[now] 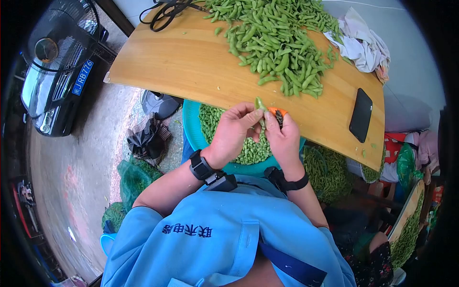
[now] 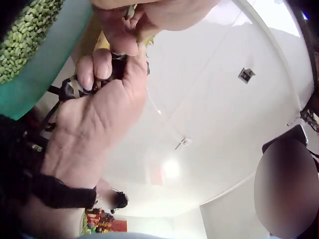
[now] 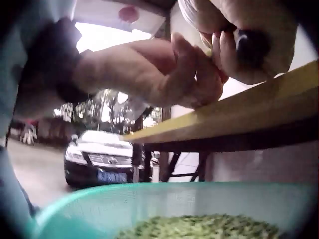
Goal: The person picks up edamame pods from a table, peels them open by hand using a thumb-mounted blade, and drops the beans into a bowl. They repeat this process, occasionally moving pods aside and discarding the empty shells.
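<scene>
In the head view, the left hand (image 1: 233,133) and right hand (image 1: 284,139) meet at the table's front edge, above a teal basket (image 1: 191,125) of shelled beans (image 1: 252,152). Between their thumbs and fingers they pinch a green pod (image 1: 259,104). An orange item with a dark part (image 1: 278,114) shows at the right hand's fingers; what it is I cannot tell. The left wrist view shows both hands close together, fingertips touching, the pod mostly hidden. From the right wrist view, the hands are beside the wooden edge, over the basket rim (image 3: 164,188).
A large heap of pods (image 1: 282,43) covers the table's far side. On the wooden table (image 1: 172,57) are also a black phone (image 1: 361,115), a white cloth (image 1: 361,40) and a black strap (image 1: 168,13). A fan (image 1: 60,36) stands at the left; net bags (image 1: 136,179) lie below.
</scene>
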Available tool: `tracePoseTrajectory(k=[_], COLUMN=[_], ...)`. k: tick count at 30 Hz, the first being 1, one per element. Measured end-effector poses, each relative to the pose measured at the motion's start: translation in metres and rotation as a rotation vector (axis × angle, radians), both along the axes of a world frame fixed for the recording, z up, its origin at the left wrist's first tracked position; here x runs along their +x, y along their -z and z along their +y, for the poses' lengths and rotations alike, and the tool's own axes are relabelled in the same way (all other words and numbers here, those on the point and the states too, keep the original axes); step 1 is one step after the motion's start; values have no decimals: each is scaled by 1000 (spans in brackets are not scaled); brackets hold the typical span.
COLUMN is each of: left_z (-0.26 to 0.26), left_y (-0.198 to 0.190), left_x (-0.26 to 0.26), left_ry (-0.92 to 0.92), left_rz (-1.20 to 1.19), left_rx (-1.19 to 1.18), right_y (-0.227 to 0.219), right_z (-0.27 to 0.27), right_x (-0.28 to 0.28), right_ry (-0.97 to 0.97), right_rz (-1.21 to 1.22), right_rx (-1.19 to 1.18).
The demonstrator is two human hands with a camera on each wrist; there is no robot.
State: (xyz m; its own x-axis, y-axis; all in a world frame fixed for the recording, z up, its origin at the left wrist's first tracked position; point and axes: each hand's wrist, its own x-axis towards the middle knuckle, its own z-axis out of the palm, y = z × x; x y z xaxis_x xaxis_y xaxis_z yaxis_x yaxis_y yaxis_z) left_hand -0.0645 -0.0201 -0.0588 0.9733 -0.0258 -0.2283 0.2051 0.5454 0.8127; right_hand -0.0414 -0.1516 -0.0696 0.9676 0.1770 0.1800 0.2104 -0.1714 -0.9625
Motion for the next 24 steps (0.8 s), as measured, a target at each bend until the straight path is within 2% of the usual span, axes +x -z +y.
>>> tracePoseTrajectory(k=[1, 2, 6, 8, 11, 12, 16, 17, 18, 21, 23, 24], left_z=[1, 3, 5, 4, 7, 8, 1, -2, -4, -16, -22, -24], left_y=[-2, -4, -7, -7, -4, -4, -13, -12, -9, -15, -8, -8], left_x=[0, -1, -1, -1, -2, -3, -8, -9, -12, -18, -19, -21], left_ry=[5, -33, -102, -110, -26, -34, -28, -35, -39, -40, -4, -8], left_rz=[3, -8, -8, 5, -25, -35, 20, 21, -30, -128, -161, -152], left_rx=[1, -16, -24, -35, 2, 105, 354, 397, 518, 615, 552, 507], right_y=[0, -3, -1, 1, -2, 2, -3, 2, -1, -2, 0, 1], right_z=[-1, -2, -1, -1, 1, -1, -5, -4, -3, -6, -14, -19], right_x=[0, -2, -7, -8, -11, -12, -21, -21, -25, -25, -23, -23], right_ry=[-61, -75, 8, -124, -113, -104, -25, -19, -2, 69, 112, 53], right_rz=[173, 198, 130, 250, 227, -15, -375, -472, -498, -475, -429, -373], right_rx=[150, 191, 212, 228, 234, 97, -231, -217, -233, -246, -239, -202])
